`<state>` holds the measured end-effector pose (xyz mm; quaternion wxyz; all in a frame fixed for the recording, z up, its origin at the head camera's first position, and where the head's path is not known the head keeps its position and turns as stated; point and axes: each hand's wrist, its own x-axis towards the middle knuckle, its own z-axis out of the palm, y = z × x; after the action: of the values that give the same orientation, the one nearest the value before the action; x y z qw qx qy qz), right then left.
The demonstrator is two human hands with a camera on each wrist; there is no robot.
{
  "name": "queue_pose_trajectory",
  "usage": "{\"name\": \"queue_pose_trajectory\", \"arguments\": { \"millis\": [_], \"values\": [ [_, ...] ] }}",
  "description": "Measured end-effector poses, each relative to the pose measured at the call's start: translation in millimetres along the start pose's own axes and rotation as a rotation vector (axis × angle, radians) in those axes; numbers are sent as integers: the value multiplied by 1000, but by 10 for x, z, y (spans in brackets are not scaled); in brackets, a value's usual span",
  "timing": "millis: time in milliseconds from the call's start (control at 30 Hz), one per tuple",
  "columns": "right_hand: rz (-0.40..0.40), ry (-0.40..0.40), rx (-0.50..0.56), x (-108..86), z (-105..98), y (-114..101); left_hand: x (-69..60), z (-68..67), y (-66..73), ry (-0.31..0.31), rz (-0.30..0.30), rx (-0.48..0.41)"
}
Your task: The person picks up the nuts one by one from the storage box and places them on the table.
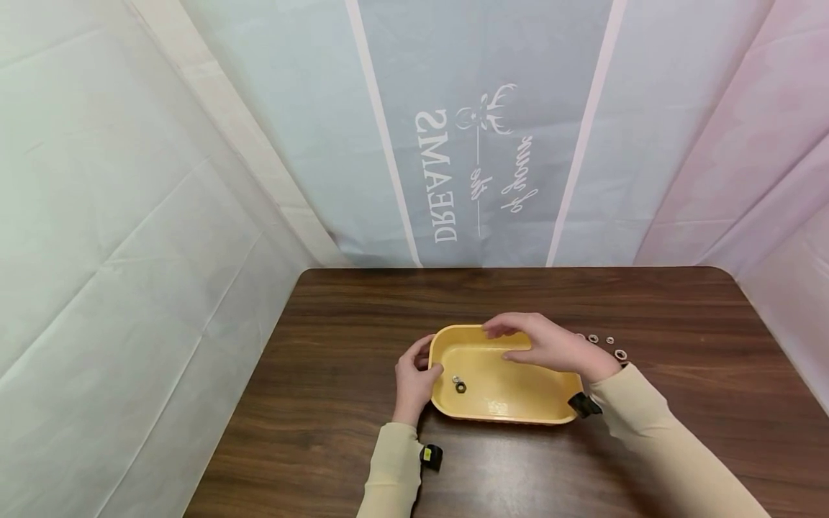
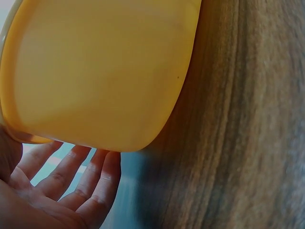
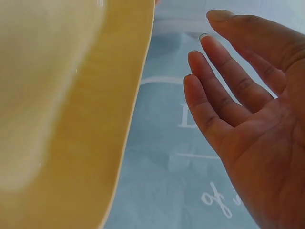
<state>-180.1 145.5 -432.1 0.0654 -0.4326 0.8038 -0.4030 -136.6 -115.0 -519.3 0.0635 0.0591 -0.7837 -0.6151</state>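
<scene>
A yellow plastic tray [image 1: 512, 360] with rounded corners is on the dark wooden table. At its left end my left hand [image 1: 414, 381] grips the rim, thumb over the edge and fingers against the outer wall [image 2: 105, 95]. Inside the tray, near that thumb, lie a dark hex nut [image 1: 460, 387] and a small silvery ring-shaped piece [image 1: 456, 378]. My right hand [image 1: 550, 345] is over the tray's right half, thumb and fingers spread apart with nothing between them. The right wrist view shows that hand [image 3: 252, 109] apart from the tray wall [image 3: 114, 95].
Several small metal nuts or rings, one a larger ring [image 1: 620, 355], lie on the table [image 1: 363, 302] right of the tray, partly behind my right wrist. A printed fabric sheet [image 1: 479, 237] hangs at the table's back edge, and pale sheeting [image 1: 162, 252] hangs on the left.
</scene>
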Motion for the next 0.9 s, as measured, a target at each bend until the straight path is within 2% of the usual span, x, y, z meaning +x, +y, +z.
{"name": "queue_pose_trajectory", "arguments": {
  "millis": [367, 567, 733, 900],
  "values": [
    [-1, -85, -10, 167, 181, -21, 1, 4, -4, 4, 1, 26],
    [-16, -127, 28, 259, 271, -17, -5, 8, -12, -3, -5, 25],
    [-36, -155, 45, 334, 339, 17, 2, 12, -32, -8, 12, 17],
    [-14, -190, 59, 393, 419, 75, 11, 10, -36, -9, 34, 23]
  ]
}}
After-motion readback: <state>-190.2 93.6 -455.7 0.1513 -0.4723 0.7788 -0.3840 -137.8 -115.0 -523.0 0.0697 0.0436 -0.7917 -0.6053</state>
